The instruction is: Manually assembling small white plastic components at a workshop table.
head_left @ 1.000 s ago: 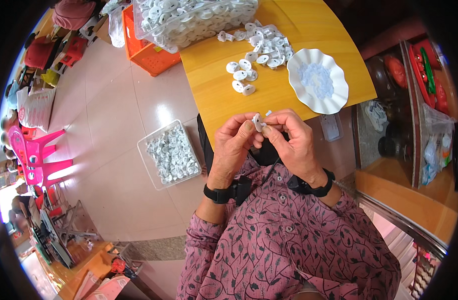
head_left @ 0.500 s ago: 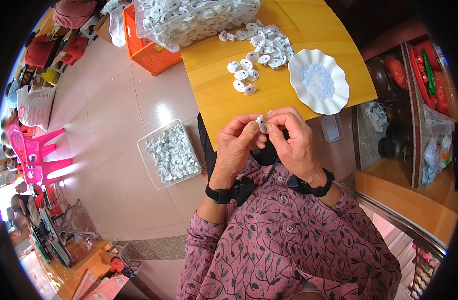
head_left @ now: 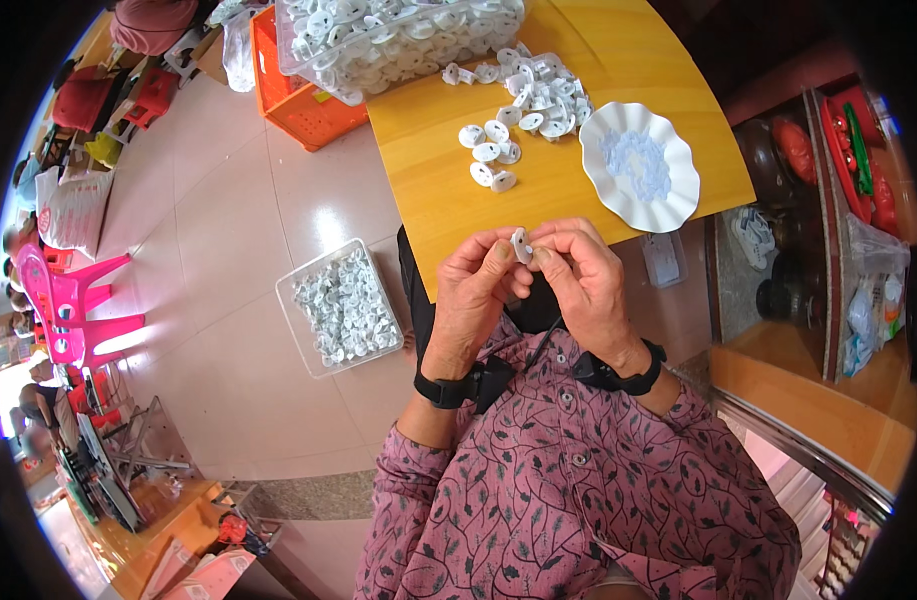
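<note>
Just off the table's near edge, my left hand (head_left: pixel 475 292) pinches a small white plastic part (head_left: pixel 520 245) with a rounded disc face. My right hand (head_left: pixel 586 284) meets it from the other side, thumb and fingertips pressed together at the part's edge. Whatever sits between those right fingertips is too small to make out. Beyond my hands, several similar white disc-shaped parts (head_left: pixel 493 150) lie loose on the yellow table (head_left: pixel 428 205), with a denser heap (head_left: pixel 548 95) behind them. A white wavy-rimmed dish (head_left: pixel 675 205) on the right holds many small pale bluish translucent pieces (head_left: pixel 635 160).
A clear bin (head_left: pixel 378 80) full of white parts stands at the table's far left, beside an orange crate (head_left: pixel 313 125). On the tiled floor, left of my legs, sits another clear tub (head_left: pixel 308 368) of parts. Shelves (head_left: pixel 828 250) rise at right; a pink stool (head_left: pixel 73 305) stands far left.
The white part has turned slightly between my fingers. Both hands stay together in nearly the same place, with the whole view shifted a little.
</note>
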`<move>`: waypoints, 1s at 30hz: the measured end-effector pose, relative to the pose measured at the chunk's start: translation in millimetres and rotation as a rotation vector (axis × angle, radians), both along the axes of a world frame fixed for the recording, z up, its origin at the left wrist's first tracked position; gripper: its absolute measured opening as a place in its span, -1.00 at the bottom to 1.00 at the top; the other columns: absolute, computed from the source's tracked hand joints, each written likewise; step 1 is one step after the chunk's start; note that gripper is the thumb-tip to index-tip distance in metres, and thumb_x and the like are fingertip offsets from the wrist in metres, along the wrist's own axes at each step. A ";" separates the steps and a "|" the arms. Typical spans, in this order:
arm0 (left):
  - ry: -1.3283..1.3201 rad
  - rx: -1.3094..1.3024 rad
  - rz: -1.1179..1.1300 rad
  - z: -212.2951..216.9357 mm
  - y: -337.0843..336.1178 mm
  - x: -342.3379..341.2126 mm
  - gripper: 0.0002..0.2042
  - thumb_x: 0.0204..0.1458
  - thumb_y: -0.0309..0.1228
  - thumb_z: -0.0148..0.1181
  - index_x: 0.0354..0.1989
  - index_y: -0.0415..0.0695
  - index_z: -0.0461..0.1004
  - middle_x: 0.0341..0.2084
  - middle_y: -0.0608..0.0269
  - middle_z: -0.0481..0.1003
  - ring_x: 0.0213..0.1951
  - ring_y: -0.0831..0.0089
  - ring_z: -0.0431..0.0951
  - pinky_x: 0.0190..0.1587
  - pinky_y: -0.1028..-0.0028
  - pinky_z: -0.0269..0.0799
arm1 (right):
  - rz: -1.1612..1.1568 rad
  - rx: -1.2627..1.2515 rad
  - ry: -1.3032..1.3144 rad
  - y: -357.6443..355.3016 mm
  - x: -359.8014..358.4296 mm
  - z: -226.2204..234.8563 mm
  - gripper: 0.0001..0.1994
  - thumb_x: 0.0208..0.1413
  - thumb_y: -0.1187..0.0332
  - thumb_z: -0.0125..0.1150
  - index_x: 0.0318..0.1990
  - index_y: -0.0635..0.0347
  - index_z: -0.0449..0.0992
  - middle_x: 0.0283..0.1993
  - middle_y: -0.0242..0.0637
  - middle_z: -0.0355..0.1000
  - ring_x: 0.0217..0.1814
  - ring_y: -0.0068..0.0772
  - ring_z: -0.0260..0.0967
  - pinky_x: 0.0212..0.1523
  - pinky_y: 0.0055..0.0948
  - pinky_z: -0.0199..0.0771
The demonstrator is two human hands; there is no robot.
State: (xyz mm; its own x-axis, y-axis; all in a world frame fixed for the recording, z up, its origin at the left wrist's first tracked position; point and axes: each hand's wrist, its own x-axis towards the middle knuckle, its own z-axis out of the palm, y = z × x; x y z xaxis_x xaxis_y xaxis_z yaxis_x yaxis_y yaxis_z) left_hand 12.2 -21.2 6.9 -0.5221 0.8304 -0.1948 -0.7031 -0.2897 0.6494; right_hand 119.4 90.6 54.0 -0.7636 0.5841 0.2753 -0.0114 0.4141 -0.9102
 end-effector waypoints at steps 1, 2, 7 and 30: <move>-0.003 -0.004 -0.005 -0.1 0.2 -0.4 -0.74 0.31 -0.37 0.10 0.04 -0.29 0.48 -0.31 0.21 0.56 -0.39 0.51 0.53 -0.35 0.55 0.47 | 0.001 -0.050 -0.006 0.2 0.0 -0.2 -0.96 0.24 0.52 0.15 -0.22 0.32 0.46 -0.14 -0.18 0.45 -0.21 -0.36 0.48 -0.22 -0.44 0.52; -0.005 -0.008 -0.010 0.0 0.5 -1.0 -0.74 0.32 -0.36 0.09 0.04 -0.29 0.48 -0.31 0.21 0.56 -0.39 0.51 0.53 -0.35 0.55 0.47 | 0.001 -0.047 -0.004 0.7 -0.2 -1.0 -0.96 0.24 0.52 0.15 -0.22 0.32 0.46 -0.14 -0.18 0.45 -0.21 -0.36 0.48 -0.22 -0.44 0.52; -0.016 0.009 0.004 -0.9 -0.6 -0.4 -0.75 0.30 -0.36 0.12 0.02 -0.27 0.50 -0.33 0.21 0.58 -0.40 0.53 0.56 -0.37 0.57 0.50 | 0.002 -0.067 -0.030 1.8 -0.3 -3.3 -0.96 0.24 0.52 0.13 -0.24 0.31 0.47 -0.14 -0.19 0.45 -0.21 -0.38 0.48 -0.21 -0.43 0.52; 0.236 -0.031 0.301 68.4 55.7 -147.3 -0.67 0.22 -0.34 0.24 -0.03 -0.39 0.42 -0.24 0.00 0.56 -0.26 0.29 0.64 -0.14 0.42 0.58 | -0.101 -0.054 0.005 16.1 23.5 -23.1 -0.95 0.21 0.59 0.14 -0.20 0.34 0.44 -0.15 -0.21 0.41 -0.35 -0.45 0.49 -0.32 -0.51 0.51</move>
